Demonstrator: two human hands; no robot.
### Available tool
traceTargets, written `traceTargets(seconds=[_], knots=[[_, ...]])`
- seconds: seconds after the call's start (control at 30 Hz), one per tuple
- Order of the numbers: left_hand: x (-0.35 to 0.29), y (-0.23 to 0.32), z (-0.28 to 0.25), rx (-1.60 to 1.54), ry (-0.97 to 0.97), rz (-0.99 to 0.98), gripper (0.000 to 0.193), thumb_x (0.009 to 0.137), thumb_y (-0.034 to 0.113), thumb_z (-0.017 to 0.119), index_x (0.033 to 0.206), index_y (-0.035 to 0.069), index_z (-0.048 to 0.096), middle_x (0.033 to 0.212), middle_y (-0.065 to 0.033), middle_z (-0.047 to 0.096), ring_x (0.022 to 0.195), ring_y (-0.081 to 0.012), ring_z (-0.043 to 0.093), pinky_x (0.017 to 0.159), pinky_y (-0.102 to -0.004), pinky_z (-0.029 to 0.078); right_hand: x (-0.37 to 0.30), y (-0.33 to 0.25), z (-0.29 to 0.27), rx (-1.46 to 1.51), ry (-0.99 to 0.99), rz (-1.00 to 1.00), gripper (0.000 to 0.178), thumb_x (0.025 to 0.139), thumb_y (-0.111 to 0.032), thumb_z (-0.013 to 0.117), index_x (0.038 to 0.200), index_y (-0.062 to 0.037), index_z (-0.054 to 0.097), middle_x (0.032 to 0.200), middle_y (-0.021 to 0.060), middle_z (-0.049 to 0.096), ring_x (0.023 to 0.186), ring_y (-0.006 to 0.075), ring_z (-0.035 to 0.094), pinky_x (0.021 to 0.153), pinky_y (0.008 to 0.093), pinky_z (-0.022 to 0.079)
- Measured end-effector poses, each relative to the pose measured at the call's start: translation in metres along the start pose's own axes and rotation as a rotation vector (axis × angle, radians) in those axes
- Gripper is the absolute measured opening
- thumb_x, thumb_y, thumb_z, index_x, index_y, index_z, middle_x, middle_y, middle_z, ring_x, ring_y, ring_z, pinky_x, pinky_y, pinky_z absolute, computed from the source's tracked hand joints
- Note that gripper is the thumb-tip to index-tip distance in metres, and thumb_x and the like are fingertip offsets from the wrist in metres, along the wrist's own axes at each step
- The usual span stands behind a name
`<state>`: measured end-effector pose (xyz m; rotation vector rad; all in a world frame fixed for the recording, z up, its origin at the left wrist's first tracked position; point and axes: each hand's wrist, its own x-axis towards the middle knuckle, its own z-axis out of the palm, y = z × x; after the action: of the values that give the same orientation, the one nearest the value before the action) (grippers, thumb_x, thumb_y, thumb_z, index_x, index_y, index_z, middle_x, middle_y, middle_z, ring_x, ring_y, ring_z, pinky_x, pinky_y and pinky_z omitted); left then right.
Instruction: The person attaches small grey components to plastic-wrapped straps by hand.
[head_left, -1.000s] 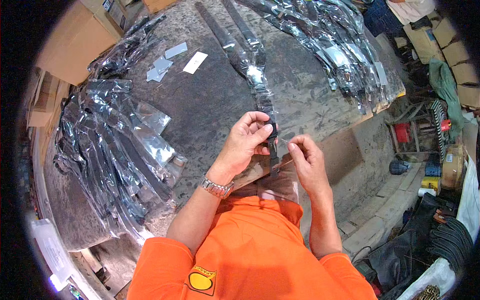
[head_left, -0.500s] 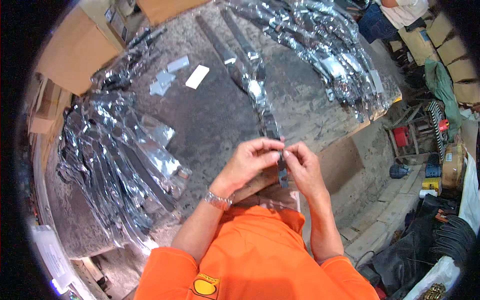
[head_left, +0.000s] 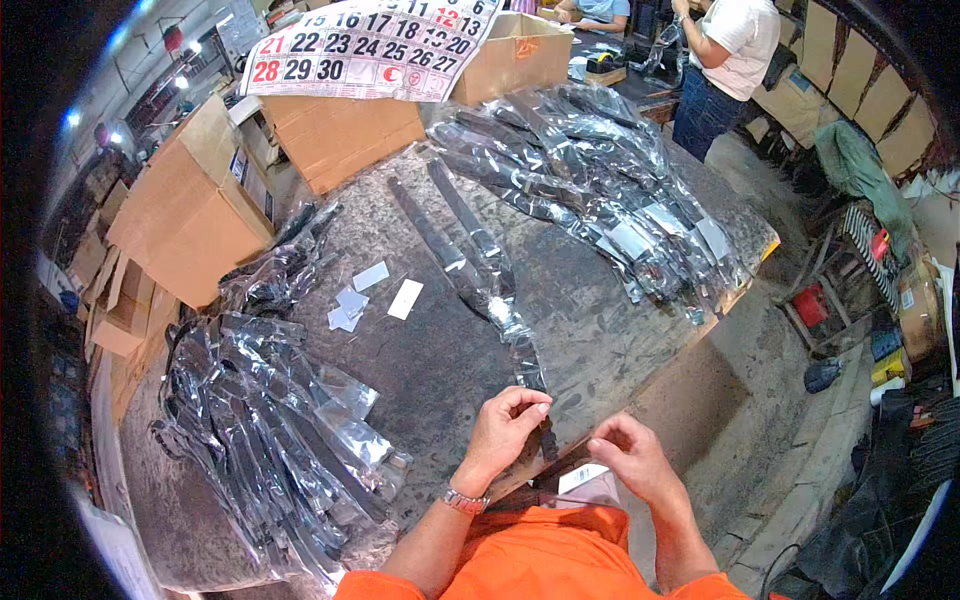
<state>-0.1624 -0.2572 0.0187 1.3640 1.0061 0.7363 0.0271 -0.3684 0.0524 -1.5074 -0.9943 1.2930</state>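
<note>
A long black strap [head_left: 510, 322] in clear plastic lies doubled on the dark worktable, its two lengths running away from me. My left hand [head_left: 508, 425] pinches its near end between thumb and fingertips by the table's front edge. A short dark end hangs below those fingers. To the right of it, my right hand [head_left: 635, 460] is apart from the strap, its fingers loosely bent and nothing visible between them. Beneath and between the hands, a white card with dark print [head_left: 583, 478] shows at the table edge.
Plastic-wrapped black straps lie in piles at left [head_left: 270, 430] and far right [head_left: 600, 200]. Small pale cards [head_left: 349, 305] and a white one [head_left: 405, 298] rest mid-table. Cardboard boxes [head_left: 340, 140] and a calendar sheet [head_left: 370, 45] stand behind. A person in a white shirt [head_left: 735, 45] is beyond.
My right hand has come away from the strap and moved right, while my left keeps its pinch. The view has tilted up, bringing in the calendar and more of the room.
</note>
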Motion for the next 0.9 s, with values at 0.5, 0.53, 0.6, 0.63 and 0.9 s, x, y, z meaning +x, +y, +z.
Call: traceTargets(seconds=[0.5,0.53,0.6,0.63,0.9], knots=[[-0.009,0.021,-0.002,0.101,-0.112,-0.067,0.014,0.092,0.012,0.064,0.101,0.003,0.071,0.085,-0.0002,0.069,0.075,-0.0061,0.060,0.069,-0.0250,0.049,-0.030,0.013,-0.018,0.145,0.067,-0.090,0.020,0.093,-0.005,0.060,0.113,-0.0020,0.065,0.097,0.0011,0.066,0.087,0.0086,0.059,0.077,0.0259,0.049],[-0.012,0.026,-0.002,0.208,-0.120,-0.043,0.014,0.091,0.013,0.065,0.100,0.004,0.071,0.084,-0.0010,0.070,0.074,-0.0070,0.061,0.068,-0.0254,0.049,-0.029,0.017,-0.019,0.085,0.082,-0.063,0.019,0.093,-0.005,0.060,0.111,-0.0016,0.066,0.094,0.0012,0.066,0.086,0.0088,0.060,0.076,0.0266,0.050],[-0.021,0.041,0.000,0.313,-0.129,-0.029,0.014,0.090,0.014,0.067,0.099,0.004,0.071,0.083,-0.0018,0.071,0.072,-0.0079,0.061,0.067,-0.0257,0.049,-0.021,0.027,-0.014,0.017,0.158,-0.098,0.018,0.092,-0.006,0.060,0.109,-0.0014,0.066,0.092,0.0036,0.067,0.083,0.0106,0.060,0.074,0.0273,0.050],[-0.025,0.050,0.002,0.415,-0.098,0.027,0.013,0.089,0.013,0.066,0.098,0.004,0.071,0.081,-0.0065,0.071,0.069,-0.0126,0.063,0.065,-0.0280,0.050,-0.016,0.030,-0.010,-0.055,0.237,-0.135,0.016,0.092,-0.006,0.060,0.106,-0.0013,0.066,0.089,0.0060,0.067,0.080,0.0123,0.061,0.071,0.0280,0.050],[-0.030,0.055,0.002,0.723,0.047,0.064,0.012,0.086,0.006,0.063,0.096,0.005,0.071,0.079,-0.0156,0.068,0.069,-0.0312,0.068,0.063,-0.0359,0.051,0.022,0.023,0.000,-0.550,0.312,-0.424,0.009,0.086,-0.004,0.062,0.095,-0.0033,0.064,0.095,0.0133,0.064,0.090,0.0322,0.061,0.079,0.0385,0.049]])
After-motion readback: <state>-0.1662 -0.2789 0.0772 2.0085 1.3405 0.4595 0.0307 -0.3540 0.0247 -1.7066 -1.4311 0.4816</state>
